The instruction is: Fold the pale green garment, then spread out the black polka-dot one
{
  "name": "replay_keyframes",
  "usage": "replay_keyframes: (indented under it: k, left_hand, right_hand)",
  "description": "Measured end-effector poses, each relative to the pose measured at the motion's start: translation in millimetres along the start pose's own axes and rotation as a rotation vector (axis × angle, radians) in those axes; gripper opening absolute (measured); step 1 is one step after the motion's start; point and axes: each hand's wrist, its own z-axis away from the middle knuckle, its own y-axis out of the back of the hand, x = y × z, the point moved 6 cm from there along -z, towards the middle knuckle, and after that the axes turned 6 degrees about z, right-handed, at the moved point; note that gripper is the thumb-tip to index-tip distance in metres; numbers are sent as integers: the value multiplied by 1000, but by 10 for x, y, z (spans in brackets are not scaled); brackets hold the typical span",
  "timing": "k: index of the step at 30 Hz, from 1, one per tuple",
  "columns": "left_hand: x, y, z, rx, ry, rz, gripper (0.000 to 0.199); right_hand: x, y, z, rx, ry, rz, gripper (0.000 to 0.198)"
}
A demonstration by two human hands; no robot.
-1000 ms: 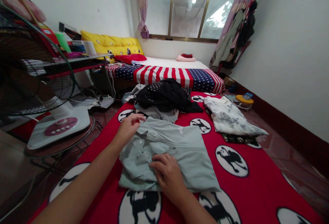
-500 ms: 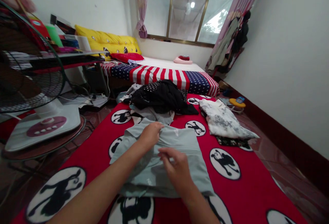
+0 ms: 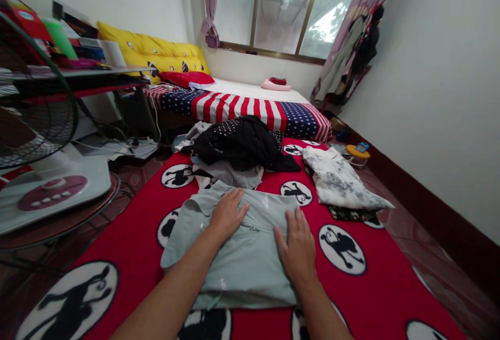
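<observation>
Head view: left hand and right hand spread flat, pressing on grey shirt, near centre of red blanket. Risks, as a guess: fold slipping open under uneven pressure; collar at left bunching; loose flap at near left springing out. Count: two hands, one shirt, one dark pile beyond, one folded white stack far right.

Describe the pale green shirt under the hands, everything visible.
The pale green shirt is a soft, thin-looking knit with a collar at its far left corner and a small white mark on the chest. It lies folded and flat on the red monkey-print blanket, near edge toward the camera. The left hand and right hand press palm-down on it, fingers spread. A grey garment lies just beyond it.
</observation>
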Motion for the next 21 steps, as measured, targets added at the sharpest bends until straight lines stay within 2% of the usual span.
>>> replay_keyframes:
  k: [2,4,7,10,14,17,19,21]
  left_hand:
    - [-8,6,30,16,-20,20,43]
    - [-7,25,48,36,-38,45,39]
    - [-2,50,60,68,-46,81,35]
    - [4,43,60,83,-43,113,35]
    - [16,18,53,56,-49,165,34]
    - [98,17,68,-48,-94,215,36]
    - [221,32,95,-159,-147,260,36]
    - [386,59,127,-275,-202,316,32]
  right_hand:
    - [153,67,-44,79,-135,-75,62]
    - [305,108,-110,56,-276,-118,69]
    - [416,114,-221,-190,-393,-236,62]
    - [332,166,-273,-428,-407,-489,50]
    - [90,304,-165,-593,-455,-886,50]
    - [18,414,9,-589,-597,-1106,54]
    - [61,533,96,-503,-669,-1174,61]
    - [179,705,161,-403,-735,-1134,69]
